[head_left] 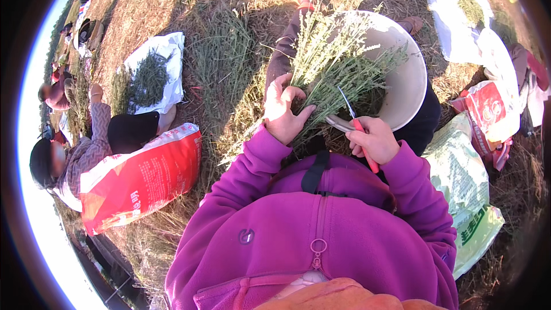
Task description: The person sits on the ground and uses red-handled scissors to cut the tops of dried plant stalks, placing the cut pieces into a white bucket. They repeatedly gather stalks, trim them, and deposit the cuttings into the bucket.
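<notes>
My left hand (284, 110) grips the stems of a bundle of cut green plants (340, 66), whose pale, seeded tops fan out away from me. In my right hand (376, 140) is a pair of red-handled scissors (359, 127). The one blade I can make out points up and left, beside the lower stems. Between my legs stands a white bucket (407, 73), tilted, with its mouth towards me. The plant tops reach over its opening. Shadowed plant matter shows low inside it, though the bundle hides much of the interior.
Cut stalks (226, 60) lie on straw-covered ground at left. Beyond is a white sheet (174, 71) bearing plants. A seated person (92, 137) is beside a red and white sack (144, 178). At right are a green and white sack (456, 176), a red bag (486, 107) and another white sheet (443, 13).
</notes>
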Available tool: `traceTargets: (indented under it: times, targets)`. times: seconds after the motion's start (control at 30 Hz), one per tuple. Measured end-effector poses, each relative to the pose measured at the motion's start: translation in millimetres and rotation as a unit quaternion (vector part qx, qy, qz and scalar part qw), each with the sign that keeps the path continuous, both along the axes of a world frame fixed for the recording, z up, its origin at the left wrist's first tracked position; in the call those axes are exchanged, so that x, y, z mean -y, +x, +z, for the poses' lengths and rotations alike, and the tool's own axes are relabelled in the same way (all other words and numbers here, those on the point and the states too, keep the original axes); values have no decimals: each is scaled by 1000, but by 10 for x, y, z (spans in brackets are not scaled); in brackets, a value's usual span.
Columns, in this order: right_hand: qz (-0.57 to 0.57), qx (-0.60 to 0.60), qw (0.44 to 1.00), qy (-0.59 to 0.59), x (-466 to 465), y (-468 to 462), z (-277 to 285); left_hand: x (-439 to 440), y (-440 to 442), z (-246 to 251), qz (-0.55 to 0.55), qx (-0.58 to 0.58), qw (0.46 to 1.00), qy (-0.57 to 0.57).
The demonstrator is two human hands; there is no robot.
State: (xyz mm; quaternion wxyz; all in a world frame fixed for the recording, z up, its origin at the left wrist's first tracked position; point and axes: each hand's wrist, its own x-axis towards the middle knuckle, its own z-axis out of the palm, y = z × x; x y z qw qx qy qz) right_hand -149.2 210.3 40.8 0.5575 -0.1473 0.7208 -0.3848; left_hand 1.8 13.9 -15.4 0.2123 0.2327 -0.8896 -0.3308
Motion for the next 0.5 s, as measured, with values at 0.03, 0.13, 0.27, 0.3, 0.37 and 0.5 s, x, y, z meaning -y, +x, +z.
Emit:
traceTargets:
  times: [0.03, 0.13, 0.27, 0.3, 0.37, 0.5]
  targets:
    - [5, -1, 1000, 4, 5, -10, -4, 6, -6, -21, -3, -4, 1000, 6]
    - [35, -13, 999, 20, 51, -39, -17, 35, 5, -135, -6, -43, 996, 81]
    - [55, -61, 997, 2, 124, -31, 13, 84, 37, -115, -10, -86, 965, 247]
    - [57, -79, 995, -6, 124, -21, -6, 90, 39, -119, -13, -90, 962, 256]
    - [57, -113, 992, -28, 121, 7, -59, 103, 42, -135, -18, -98, 957, 272]
    - [50, -152, 986, -47, 126, 39, -66, 91, 44, -155, -24, -101, 956, 276]
